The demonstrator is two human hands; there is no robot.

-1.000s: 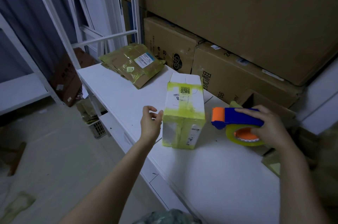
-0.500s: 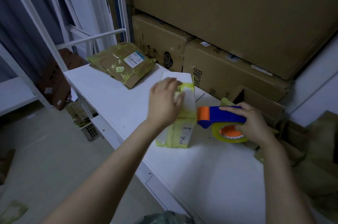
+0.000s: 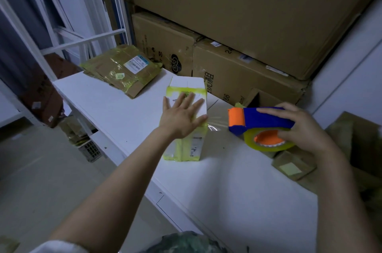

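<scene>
The taped white box (image 3: pixel 187 146) is stood upright on the white surface (image 3: pixel 237 180). It is pressed from above by the left grip (image 3: pixel 182 116), fingers flat and spread. The blue tape dispenser (image 3: pixel 262 121), just beside it, is clasped by the right grip (image 3: pixel 303 128).

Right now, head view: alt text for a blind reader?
A person's left hand presses flat on top of a white box banded with yellow tape, while the right hand grips a blue and orange tape dispenser beside it, a clear strip of tape stretched between them. The box stands on a white table, with stacked cardboard cartons behind.
</scene>
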